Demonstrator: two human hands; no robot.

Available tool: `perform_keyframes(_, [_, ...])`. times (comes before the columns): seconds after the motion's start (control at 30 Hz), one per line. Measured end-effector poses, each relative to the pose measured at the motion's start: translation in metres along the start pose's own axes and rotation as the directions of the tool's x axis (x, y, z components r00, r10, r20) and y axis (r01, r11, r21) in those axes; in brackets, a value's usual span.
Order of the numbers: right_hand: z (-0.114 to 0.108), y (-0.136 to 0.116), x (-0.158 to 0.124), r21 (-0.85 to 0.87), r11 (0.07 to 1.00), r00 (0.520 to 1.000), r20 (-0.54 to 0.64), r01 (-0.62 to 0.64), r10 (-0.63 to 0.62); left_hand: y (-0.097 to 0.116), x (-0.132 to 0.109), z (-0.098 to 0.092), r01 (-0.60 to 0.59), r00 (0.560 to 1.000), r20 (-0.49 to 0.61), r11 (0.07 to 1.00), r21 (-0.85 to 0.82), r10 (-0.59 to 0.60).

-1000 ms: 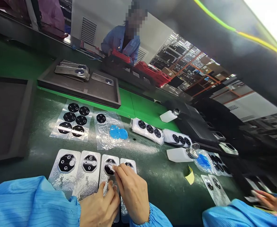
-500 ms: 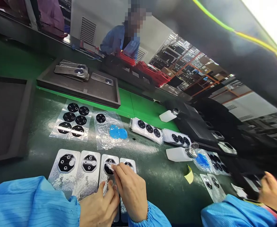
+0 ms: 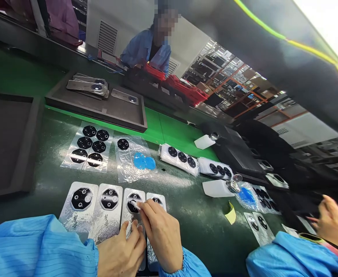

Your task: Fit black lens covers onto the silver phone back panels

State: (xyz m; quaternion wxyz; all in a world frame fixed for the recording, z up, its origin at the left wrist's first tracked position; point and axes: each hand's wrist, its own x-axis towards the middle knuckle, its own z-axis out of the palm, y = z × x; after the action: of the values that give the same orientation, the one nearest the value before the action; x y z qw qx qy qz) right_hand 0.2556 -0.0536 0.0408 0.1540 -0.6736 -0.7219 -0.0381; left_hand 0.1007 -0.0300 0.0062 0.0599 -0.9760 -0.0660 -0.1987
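Several silver phone back covers lie side by side at the near edge of the green mat, each with a black octagonal camera plate. My right hand (image 3: 161,232) pinches a small white piece against the camera plate of the third cover (image 3: 132,204). My left hand (image 3: 122,254) rests curled on the lower part of that cover, holding it down. The leftmost cover (image 3: 79,204) and the second cover (image 3: 107,209) lie untouched. The fourth cover (image 3: 158,201) is partly hidden under my right hand.
Clear bags of black octagonal plates (image 3: 90,145) and blue discs (image 3: 143,162) lie beyond the covers. A dark tray (image 3: 122,115) holds more covers. White bottles (image 3: 217,188), a yellow slip (image 3: 230,212). A co-worker's hand (image 3: 332,225) is at the right; another person works far behind.
My hands have stayed on the third cover. The co-worker's hand at the right has shifted slightly left and up.
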Motion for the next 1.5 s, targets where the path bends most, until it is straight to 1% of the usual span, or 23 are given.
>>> perform_keyframes(0.37, [0.001, 0.000, 0.001, -0.019, 1.000, 1.000, -0.017, 0.017, -0.017, 0.002, -0.002, 0.001, 0.005, 1.000, 0.001, 1.000, -0.004, -0.005])
perform_keyframes(0.47, [0.001, 0.002, 0.002, 0.025, 1.000, 1.000, -0.014, -0.011, 0.011, 0.002, -0.001, -0.001, 0.015, 1.000, -0.011, 1.000, 0.003, -0.015])
perform_keyframes(0.53, [-0.002, 0.006, 0.002, 0.101, 0.993, 0.998, -0.005, -0.058, 0.059, 0.001, 0.000, -0.001, 0.013, 1.000, -0.014, 1.000, 0.009, -0.012])
perform_keyframes(0.6, [-0.006, 0.011, 0.000, 0.231, 0.964, 0.992, 0.024, -0.129, 0.127, 0.001, 0.001, -0.001, 0.006, 1.000, -0.014, 1.000, 0.015, -0.006])
perform_keyframes(0.63, [-0.009, 0.013, -0.002, 0.313, 0.934, 0.985, 0.046, -0.173, 0.167, 0.001, 0.001, -0.001, 0.002, 1.000, -0.008, 1.000, 0.016, -0.002])
perform_keyframes(0.7, [-0.015, 0.017, -0.006, 0.455, 0.850, 0.964, 0.095, -0.265, 0.250, 0.001, 0.002, 0.000, 0.008, 1.000, 0.014, 1.000, 0.019, -0.008])
perform_keyframes(0.77, [-0.018, 0.018, -0.010, 0.538, 0.777, 0.943, 0.135, -0.327, 0.304, 0.002, 0.002, -0.001, 0.020, 0.999, 0.045, 1.000, 0.018, -0.021])
perform_keyframes(0.87, [-0.019, 0.011, -0.013, 0.596, 0.729, 0.940, 0.171, -0.337, 0.296, 0.003, -0.003, -0.008, 0.020, 0.998, 0.060, 1.000, 0.015, -0.021])
perform_keyframes(0.93, [-0.015, 0.003, -0.012, 0.615, 0.718, 0.945, 0.187, -0.326, 0.269, 0.003, -0.011, -0.016, 0.026, 0.998, 0.048, 0.999, 0.031, -0.027])
perform_keyframes(0.97, [-0.013, -0.002, -0.011, 0.616, 0.717, 0.945, 0.197, -0.325, 0.260, 0.004, -0.015, -0.020, 0.047, 0.998, 0.046, 0.998, 0.053, -0.049])
perform_keyframes(1.03, [-0.008, -0.012, -0.008, 0.602, 0.725, 0.942, 0.224, -0.335, 0.250, 0.006, -0.026, -0.025, 0.101, 0.992, 0.058, 0.989, 0.108, -0.108])
perform_keyframes(1.13, [0.000, -0.026, -0.003, 0.545, 0.771, 0.943, 0.238, -0.329, 0.234, 0.010, -0.041, -0.024, 0.151, 0.981, 0.099, 0.974, 0.171, -0.169])
perform_keyframes(1.23, [0.007, -0.036, 0.003, 0.448, 0.854, 0.962, 0.188, -0.265, 0.200, 0.011, -0.051, -0.017, 0.142, 0.980, 0.116, 0.974, 0.175, -0.163])
perform_keyframes(1.33, [0.012, -0.044, 0.007, 0.333, 0.927, 0.982, 0.123, -0.174, 0.141, 0.011, -0.054, -0.011, 0.137, 0.979, 0.130, 0.978, 0.156, -0.158])
perform_keyframes(1.4, [0.014, -0.047, 0.008, 0.264, 0.957, 0.991, 0.085, -0.122, 0.103, 0.012, -0.054, -0.009, 0.155, 0.974, 0.141, 0.978, 0.139, -0.175])
perform_keyframes(1.5, [0.016, -0.050, 0.009, 0.191, 0.979, 0.997, 0.042, -0.075, 0.069, 0.013, -0.053, -0.008, 0.174, 0.971, 0.144, 0.977, 0.125, -0.192])
